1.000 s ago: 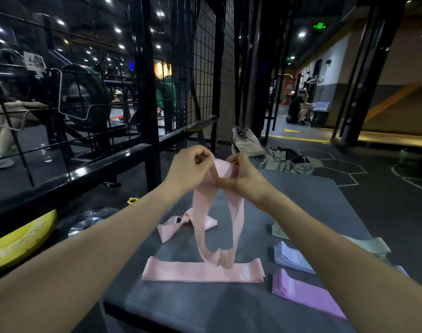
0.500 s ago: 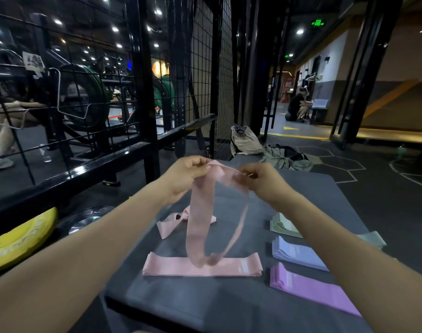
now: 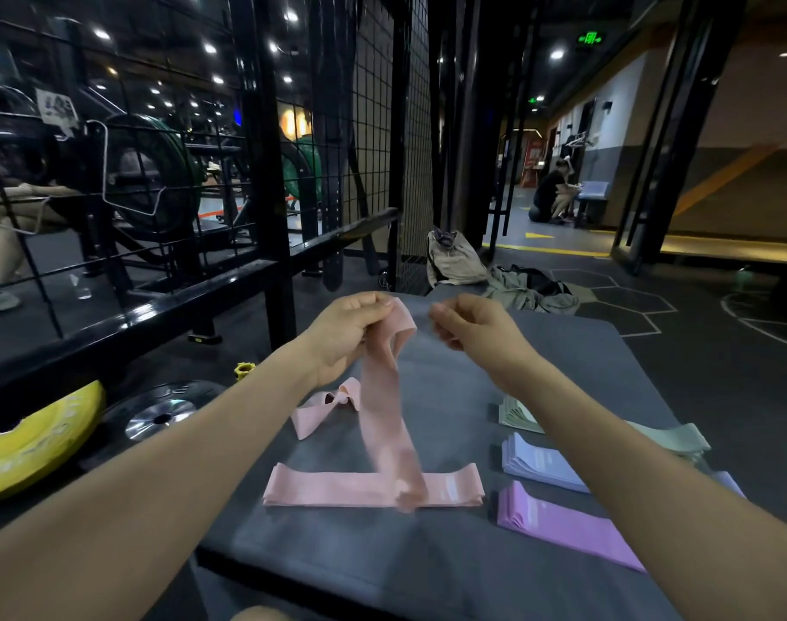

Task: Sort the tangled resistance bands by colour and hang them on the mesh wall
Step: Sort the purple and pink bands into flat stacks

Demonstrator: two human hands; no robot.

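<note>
The left grip (image 3: 351,333) pinched a hanging pink band (image 3: 385,396); the right grip (image 3: 468,324), fingers curled, held nothing, just beside it.

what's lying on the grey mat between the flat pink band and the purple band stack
Nothing: in the head view a narrow strip of bare grey mat separates the flat pink resistance band from the purple band stack; they lie apart.

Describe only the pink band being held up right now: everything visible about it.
The held pink band is a flat, matte, fabric-like loop, motion-blurred. The left hand pinches its top, where the loop opens slightly; the right hand is just beside it, apparently not touching. It hangs down, its lower end meeting the flat pink band on the grey mat.
</note>
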